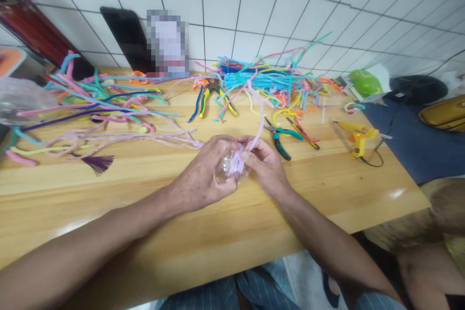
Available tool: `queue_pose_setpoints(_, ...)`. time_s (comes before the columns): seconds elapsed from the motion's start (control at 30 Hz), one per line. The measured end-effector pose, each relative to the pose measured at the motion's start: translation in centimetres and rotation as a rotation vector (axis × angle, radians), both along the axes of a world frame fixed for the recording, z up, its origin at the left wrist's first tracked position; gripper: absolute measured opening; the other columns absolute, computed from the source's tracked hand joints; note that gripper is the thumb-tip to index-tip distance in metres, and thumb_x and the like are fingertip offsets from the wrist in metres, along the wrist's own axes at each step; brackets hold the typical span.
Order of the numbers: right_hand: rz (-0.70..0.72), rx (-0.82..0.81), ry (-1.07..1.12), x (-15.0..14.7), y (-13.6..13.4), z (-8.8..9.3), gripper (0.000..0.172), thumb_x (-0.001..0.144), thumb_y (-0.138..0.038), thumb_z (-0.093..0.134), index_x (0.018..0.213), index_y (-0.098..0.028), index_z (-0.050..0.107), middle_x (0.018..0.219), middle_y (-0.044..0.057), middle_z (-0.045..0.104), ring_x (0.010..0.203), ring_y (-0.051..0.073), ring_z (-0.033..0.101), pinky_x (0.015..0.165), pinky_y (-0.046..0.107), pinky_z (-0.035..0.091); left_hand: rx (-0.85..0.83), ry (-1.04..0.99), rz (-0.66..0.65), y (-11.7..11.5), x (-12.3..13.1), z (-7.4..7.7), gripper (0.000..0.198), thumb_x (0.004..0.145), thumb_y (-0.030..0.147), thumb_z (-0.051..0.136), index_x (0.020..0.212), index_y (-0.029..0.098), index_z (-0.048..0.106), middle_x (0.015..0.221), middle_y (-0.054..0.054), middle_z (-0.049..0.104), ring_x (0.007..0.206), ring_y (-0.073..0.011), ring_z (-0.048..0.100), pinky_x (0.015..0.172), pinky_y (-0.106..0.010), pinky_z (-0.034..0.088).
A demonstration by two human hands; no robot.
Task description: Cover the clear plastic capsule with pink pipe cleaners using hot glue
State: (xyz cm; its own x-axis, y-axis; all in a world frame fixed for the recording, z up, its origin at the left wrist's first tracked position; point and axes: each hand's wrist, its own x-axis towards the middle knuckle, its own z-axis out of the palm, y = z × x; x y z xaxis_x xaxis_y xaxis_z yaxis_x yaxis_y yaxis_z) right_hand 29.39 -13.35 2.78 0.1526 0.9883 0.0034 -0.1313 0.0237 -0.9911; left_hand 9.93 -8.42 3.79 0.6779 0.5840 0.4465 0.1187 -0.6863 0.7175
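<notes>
The clear plastic piece (223,170) was between the two hands, in front of the middle of the counter (254,232); whether it touched the wood, I could not tell. A lilac fuzzy strip (260,121) lay around it in several turns, and its free length rose from the right hand (267,164) towards the back.

The left hand (214,172) had its fingers curled around the piece, with little gap left. The fingers of the right hand were brought together with the thumb, and they pinched the strip just beside the wound part.

In my judgement, the step in hand was the winding of the strip, or the settling of its turns. The next move seemed to call for a firm left hold, so that the piece would not roll, and a light, even pull by the right fingers, because loose turns could slip.

Behind the hands lay a blue bundle of strips (243,81) and the teal-handled pliers (281,147). A yellow glue gun (359,140) lay farther to the right, not held by either hand.
</notes>
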Motion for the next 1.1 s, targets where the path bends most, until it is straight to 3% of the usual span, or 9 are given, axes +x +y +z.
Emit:
queue_pose_setpoints(0.1,0.006,0.008,0.017,-0.1,-0.1,0.1,0.040,0.075,-0.055,0.096,0.099,-0.029,0.078,0.112,0.002,0.076,0.100,0.021,0.070,0.087,0.035,0.061,0.008,-0.006,0.007,-0.3,0.1,-0.1,0.064,0.083,0.009,0.068,0.140,0.028,0.048,0.139,-0.012,0.063,0.134,-0.0310,0.064,0.114,-0.053,0.055)
queue_pose_setpoints(0.33,-0.003,0.017,0.010,-0.1,-0.3,0.1,0.037,0.075,-0.055,0.095,0.088,-0.027,0.075,0.115,0.003,0.075,0.105,0.022,0.070,0.092,0.036,0.061,0.005,0.002,-0.037,-0.3,0.1,0.1,0.061,0.090,0.017,0.072,0.143,0.028,0.045,0.142,-0.014,0.060,0.137,-0.0321,0.062,0.115,-0.055,0.055)
queue_pose_setpoints(0.73,-0.003,0.025,-0.009,0.0,-0.5,0.0,0.036,0.077,-0.056,0.094,0.091,-0.028,0.077,0.119,0.004,0.075,0.110,0.023,0.071,0.099,0.039,0.060,-0.090,0.032,-0.085,0.1,-0.3,1.1,0.054,0.092,0.023,0.072,0.140,0.028,0.049,0.144,-0.013,0.063,0.138,-0.0313,0.063,0.116,-0.053,0.055)
queue_pose_setpoints(0.87,-0.002,0.022,0.004,0.0,-0.4,-0.2,0.037,0.078,-0.057,0.094,0.094,-0.028,0.077,0.118,0.003,0.076,0.108,0.023,0.072,0.097,0.039,0.061,-0.095,0.041,-0.095,0.4,-0.4,1.1,0.055,0.090,0.019,0.070,0.140,0.029,0.050,0.142,-0.012,0.063,0.136,-0.0313,0.064,0.113,-0.052,0.057)
queue_pose_setpoints(1.0,-0.001,0.012,0.035,-0.1,-0.4,-0.3,0.040,0.078,-0.057,0.094,0.101,-0.029,0.077,0.111,0.003,0.078,0.104,0.023,0.073,0.095,0.038,0.061,-0.102,0.091,-0.145,0.6,-0.7,1.4,0.050,0.097,0.021,0.067,0.142,0.028,0.047,0.143,-0.013,0.060,0.135,-0.0294,0.063,0.111,-0.049,0.057)
queue_pose_setpoints(1.1,-0.002,0.008,0.048,-0.2,-0.4,-0.3,0.039,0.077,-0.056,0.095,0.096,-0.027,0.077,0.114,0.002,0.077,0.103,0.021,0.072,0.093,0.036,0.061,-0.074,0.106,-0.139,0.6,-0.9,1.5,0.053,0.098,0.022,0.067,0.145,0.027,0.043,0.144,-0.013,0.059,0.136,-0.0289,0.062,0.113,-0.048,0.056)
